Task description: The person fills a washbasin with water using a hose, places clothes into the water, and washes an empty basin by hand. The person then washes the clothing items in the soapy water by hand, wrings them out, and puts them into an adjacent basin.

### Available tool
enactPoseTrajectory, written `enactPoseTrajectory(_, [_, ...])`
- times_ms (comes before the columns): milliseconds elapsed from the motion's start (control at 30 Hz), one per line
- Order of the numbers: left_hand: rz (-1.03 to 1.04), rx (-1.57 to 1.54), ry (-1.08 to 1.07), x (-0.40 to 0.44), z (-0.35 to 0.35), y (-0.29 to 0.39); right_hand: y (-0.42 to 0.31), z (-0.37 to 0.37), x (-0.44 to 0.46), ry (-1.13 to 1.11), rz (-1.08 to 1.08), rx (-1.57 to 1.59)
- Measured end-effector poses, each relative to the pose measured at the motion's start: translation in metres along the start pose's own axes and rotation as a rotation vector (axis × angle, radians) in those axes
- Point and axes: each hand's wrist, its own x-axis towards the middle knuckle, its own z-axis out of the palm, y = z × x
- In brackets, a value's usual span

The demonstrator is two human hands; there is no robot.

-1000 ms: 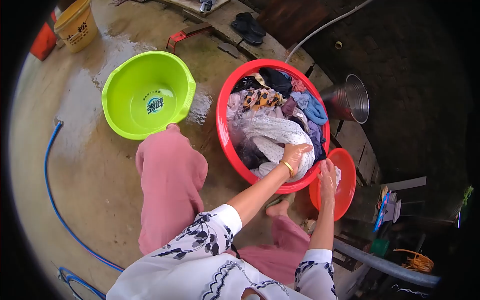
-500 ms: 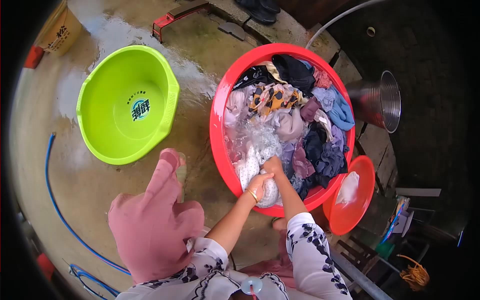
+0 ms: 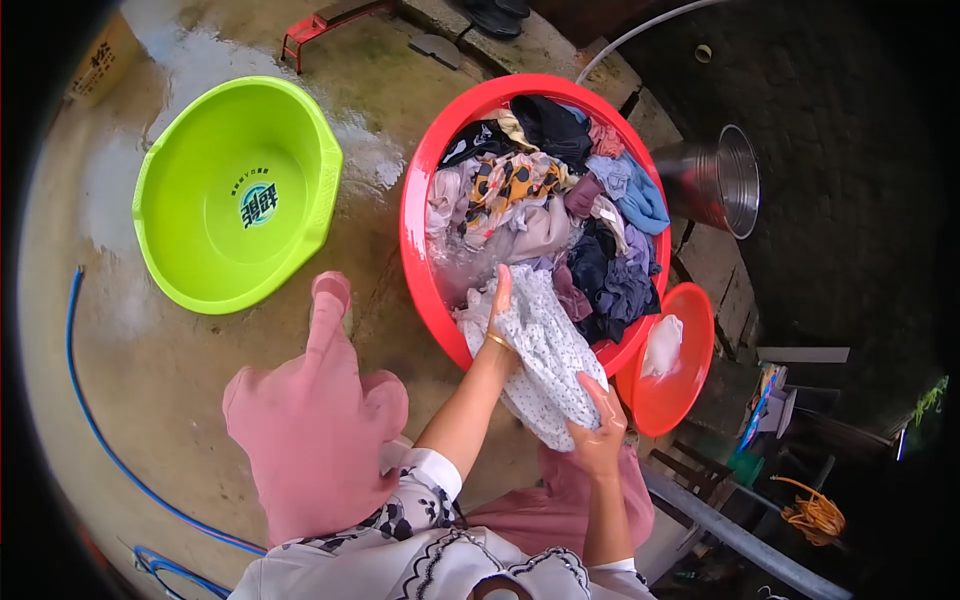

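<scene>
A wet white garment with small dark specks (image 3: 548, 345) is spread between my two hands over the near rim of the red tub (image 3: 418, 270). My left hand (image 3: 500, 312) grips its left side, thumb up and the other fingers hidden behind the cloth. At its lower right end, my right hand (image 3: 600, 432) holds the fabric beyond the tub's rim. Inside the tub, wet clothes lie heaped in water: an orange cloth with black spots (image 3: 512, 185), a light blue piece (image 3: 640, 198) and dark garments (image 3: 625, 285).
A lime green basin (image 3: 205, 200) sits on the wet concrete at left. Right of the tub are a metal bucket (image 3: 738, 182) and an orange-red basin (image 3: 688, 385) with a white cloth (image 3: 663, 347). A blue hose (image 3: 110, 430) runs along the ground.
Both hands have lifted the bunched white garment out of the water toward me. They have moved apart, my right hand down and right, and the cloth has opened out.
</scene>
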Motion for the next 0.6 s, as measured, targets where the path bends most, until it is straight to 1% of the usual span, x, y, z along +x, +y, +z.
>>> enactPoseTrajectory(33, [0.019,0.016,0.078,-0.003,0.019,-0.009,-0.003,-0.001,-0.003,0.013,0.003,0.0])
enactPoseTrajectory(67, [0.036,0.031,0.156,-0.007,0.036,-0.015,-0.005,-0.001,-0.006,0.074,0.068,0.011])
enactPoseTrajectory(100, [0.031,0.079,0.183,-0.011,0.049,-0.018,-0.006,-0.004,-0.008,0.131,0.133,0.017])
enactPoseTrajectory(133, [0.019,0.072,0.178,-0.012,0.049,-0.022,-0.01,-0.003,-0.002,0.137,0.136,0.005])
enactPoseTrajectory(200, [-0.009,0.175,0.063,-0.015,0.047,-0.028,-0.024,0.01,0.028,0.243,-0.011,-0.143])
enactPoseTrajectory(267, [0.05,0.117,0.064,-0.011,0.051,-0.038,-0.037,0.032,0.055,0.272,-0.132,-0.306])
enactPoseTrajectory(300, [0.064,0.124,0.064,-0.01,0.052,-0.039,-0.041,0.04,0.067,0.279,-0.132,-0.302])
enactPoseTrajectory(367, [0.143,0.207,0.094,-0.003,0.048,-0.036,-0.041,0.05,0.085,0.344,-0.267,-0.353])
enactPoseTrajectory(400, [0.197,0.271,0.123,0.001,0.043,-0.031,-0.033,0.051,0.091,0.343,-0.266,-0.355])
enactPoseTrajectory(467, [0.305,0.434,0.212,0.008,0.034,-0.026,-0.014,0.052,0.103,0.307,-0.194,-0.208])
enactPoseTrajectory(500, [0.359,0.544,0.276,0.009,0.034,-0.024,-0.007,0.051,0.11,0.306,-0.278,-0.171])
enactPoseTrajectory(533, [0.397,0.627,0.332,0.009,0.039,-0.022,0.004,0.051,0.119,0.305,-0.275,-0.173])
enactPoseTrajectory(600, [0.38,0.646,0.392,0.001,0.04,-0.023,0.037,0.055,0.133,0.337,-0.27,-0.09])
